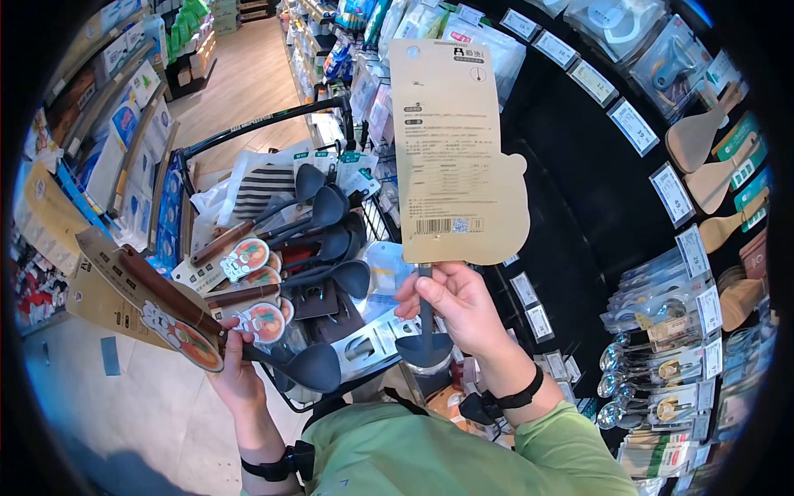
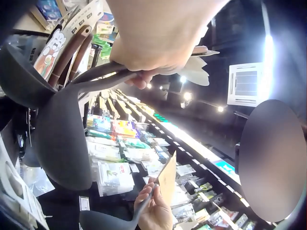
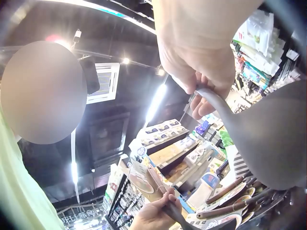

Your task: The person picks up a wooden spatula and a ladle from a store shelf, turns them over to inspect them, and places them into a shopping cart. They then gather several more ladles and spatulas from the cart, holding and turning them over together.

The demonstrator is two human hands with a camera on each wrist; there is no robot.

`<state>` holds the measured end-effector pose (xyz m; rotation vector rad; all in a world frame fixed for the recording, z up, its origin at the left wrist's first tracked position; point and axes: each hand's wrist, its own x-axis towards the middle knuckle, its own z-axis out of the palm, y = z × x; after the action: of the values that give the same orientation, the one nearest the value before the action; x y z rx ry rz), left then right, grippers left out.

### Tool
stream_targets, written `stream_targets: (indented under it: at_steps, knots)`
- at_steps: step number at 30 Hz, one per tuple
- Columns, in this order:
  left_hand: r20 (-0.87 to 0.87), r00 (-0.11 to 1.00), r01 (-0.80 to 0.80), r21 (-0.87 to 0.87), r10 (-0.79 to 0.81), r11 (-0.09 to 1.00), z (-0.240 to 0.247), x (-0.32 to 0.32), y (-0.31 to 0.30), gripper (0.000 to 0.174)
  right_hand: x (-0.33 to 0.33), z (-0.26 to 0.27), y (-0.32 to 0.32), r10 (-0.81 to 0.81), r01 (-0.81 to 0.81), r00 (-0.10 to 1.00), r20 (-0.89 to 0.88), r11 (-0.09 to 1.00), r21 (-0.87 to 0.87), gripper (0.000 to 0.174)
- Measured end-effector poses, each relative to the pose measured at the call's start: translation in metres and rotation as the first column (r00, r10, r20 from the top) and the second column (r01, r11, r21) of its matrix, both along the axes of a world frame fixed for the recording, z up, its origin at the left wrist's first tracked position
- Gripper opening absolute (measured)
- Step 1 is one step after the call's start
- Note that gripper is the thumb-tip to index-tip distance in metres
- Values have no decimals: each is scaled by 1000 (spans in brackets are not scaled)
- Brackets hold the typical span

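My right hand (image 1: 461,306) pinches the neck of a dark grey ladle (image 1: 424,350) just above its bowl. The ladle stands bowl down, and its cardboard backing card (image 1: 451,149) rises above the hand, printed back facing me. My left hand (image 1: 237,376) grips the neck of another dark ladle (image 1: 310,369) with a brown wood-look handle (image 1: 169,289) and a card picturing a bowl of soup. In the left wrist view, two dark necks run into the left hand, and a large ladle bowl (image 2: 64,139) hangs below it.
A shopping cart (image 1: 265,124) in front of me holds several more carded ladles (image 1: 327,207) and a striped item (image 1: 263,192). On the right, a shelf wall carries price tags (image 1: 633,128), wooden spatulas (image 1: 711,182) and metal spoons (image 1: 612,384). Stocked shelves (image 1: 124,124) line the left side.
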<state>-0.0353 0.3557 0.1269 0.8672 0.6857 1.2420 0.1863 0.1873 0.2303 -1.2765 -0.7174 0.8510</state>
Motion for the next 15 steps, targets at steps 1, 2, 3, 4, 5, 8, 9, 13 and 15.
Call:
stream_targets:
  at_steps: [1,2,3,4,5,8,9,13,15]
  knots:
    - [-10,1000,5,-2,-5,1000,-4,0,1,25,0,0,-1,-10,10,1000,6,1000,-4,30]
    - [-20,1000,10,-5,-10,1000,-7,1,1,27,-1,0,-2,-12,12,1000,2,1000,-2,30]
    - [-22,1000,13,-4,-13,1000,-9,1,1,27,-2,0,-3,-19,19,1000,-1,1000,-2,30]
    - [-32,999,9,-6,-10,1000,-11,2,0,27,-2,0,-4,-24,24,1000,-4,1000,-1,30]
    - [-41,999,6,-8,-6,1000,-12,2,-1,27,-2,0,-5,-26,26,1000,-4,1000,-1,30]
    - [-54,999,0,-2,0,1000,-16,3,-2,27,-4,0,-6,-24,24,1000,-2,1000,-2,29]
    - [-60,998,-2,7,2,1000,-16,3,-2,28,-4,0,-6,-28,28,1000,-9,1000,1,29]
    - [-29,1000,-5,5,5,1000,-13,5,-2,29,-7,-1,-7,-24,24,1000,-11,1000,5,30]
    - [-37,999,-1,-5,1,1000,-18,4,0,30,-8,-1,-8,-20,20,1000,-12,1000,14,30]
